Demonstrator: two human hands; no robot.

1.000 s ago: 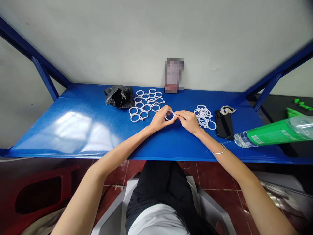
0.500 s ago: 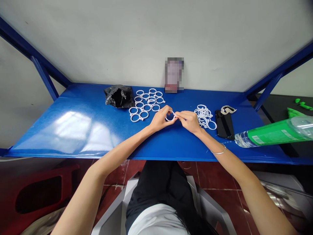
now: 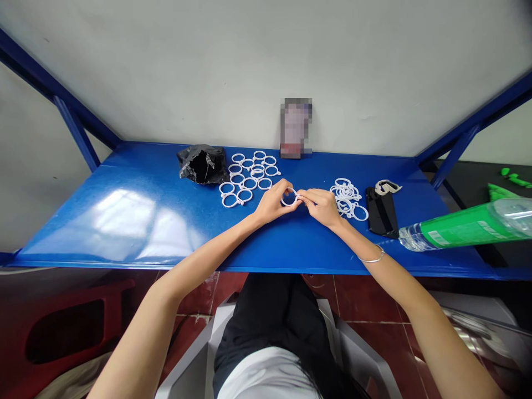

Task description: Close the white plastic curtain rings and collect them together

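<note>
Between my two hands is a white plastic ring (image 3: 284, 203) with a small knob, much like a curtain ring. My left hand (image 3: 272, 204) curls its thumb and fingers around the ring's left side. My right hand (image 3: 322, 205) pinches the ring at its right edge, where the fingertips hide the small part there. Left of my hands, several similar white rings (image 3: 250, 183) lie spread out in a group. To the right, close by my right hand, more white rings (image 3: 348, 192) are heaped in an overlapping pile.
A crumpled black plastic bag (image 3: 202, 164) sits open on the blue table (image 3: 137, 183), left of the spread rings. At right are a black phone (image 3: 381, 213), a whitish strap-like object (image 3: 388, 187) and a green-labelled bottle (image 3: 465, 224). A blurred-out upright object (image 3: 295, 127) leans on the wall.
</note>
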